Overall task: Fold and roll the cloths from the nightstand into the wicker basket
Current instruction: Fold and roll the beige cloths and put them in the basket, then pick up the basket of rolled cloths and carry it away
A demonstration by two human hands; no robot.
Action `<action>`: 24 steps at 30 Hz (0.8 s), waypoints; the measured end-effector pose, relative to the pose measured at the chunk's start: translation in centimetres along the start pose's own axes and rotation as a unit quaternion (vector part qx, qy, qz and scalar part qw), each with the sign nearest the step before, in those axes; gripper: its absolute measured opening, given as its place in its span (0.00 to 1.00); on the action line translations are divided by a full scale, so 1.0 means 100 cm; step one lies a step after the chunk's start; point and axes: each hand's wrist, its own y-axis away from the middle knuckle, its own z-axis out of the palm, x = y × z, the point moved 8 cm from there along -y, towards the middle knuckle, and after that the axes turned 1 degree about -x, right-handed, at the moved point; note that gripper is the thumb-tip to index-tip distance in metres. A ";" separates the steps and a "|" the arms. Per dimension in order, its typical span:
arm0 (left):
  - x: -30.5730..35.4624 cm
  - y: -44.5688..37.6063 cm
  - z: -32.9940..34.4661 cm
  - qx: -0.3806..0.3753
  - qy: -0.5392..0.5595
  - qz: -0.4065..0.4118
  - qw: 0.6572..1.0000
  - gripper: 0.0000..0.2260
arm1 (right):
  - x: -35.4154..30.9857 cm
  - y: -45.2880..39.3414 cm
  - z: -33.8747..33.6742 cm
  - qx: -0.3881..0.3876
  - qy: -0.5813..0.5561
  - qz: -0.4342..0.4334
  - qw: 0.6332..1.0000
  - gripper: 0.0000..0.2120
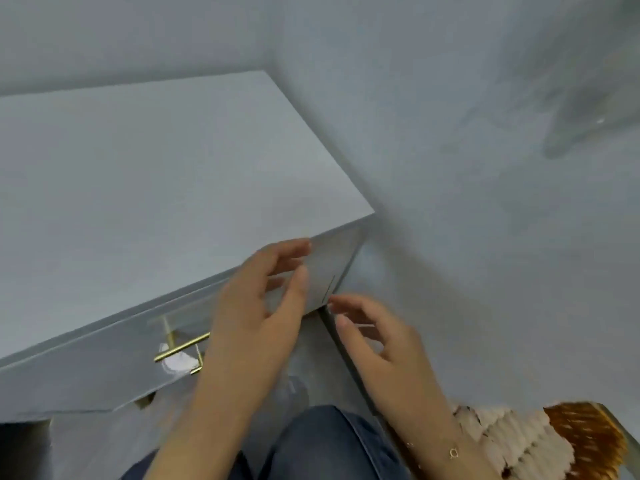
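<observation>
Beside the pale nightstand [145, 174], both hands, left [256, 306] and right [377, 341], hovered with each grip spread, holding nothing; woven basket [585, 441] sat lower right, apart.

One nightstand [145, 188] stands in view, with one drawer front [86, 372] showing below its top and one brass bar handle [181, 348] on that front, fixed by two short posts. Two hands are counted, a left hand [256, 306] and a right hand [377, 344], each with loose fingers holding nothing, and one thin bracelet [453, 452] sits on the right wrist. One woven item [540, 441] in cream and orange-brown lies at the lower right, too blurred to name, and one knee in blue jeans [332, 445] shows at the bottom edge.
</observation>
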 end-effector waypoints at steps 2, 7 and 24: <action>-0.010 -0.018 -0.019 0.095 0.010 0.029 0.995 0.11 | 0.006 -0.033 0.017 0.019 -0.015 0.016 1.000 0.11; -0.004 -0.037 -0.014 0.139 -0.037 0.024 0.989 0.13 | 0.011 -0.068 0.024 0.001 -0.055 0.110 0.992 0.10; 0.104 -0.035 -0.037 -0.098 0.013 -0.357 0.929 0.15 | -0.136 -0.016 -0.056 -0.029 -0.077 0.307 0.948 0.10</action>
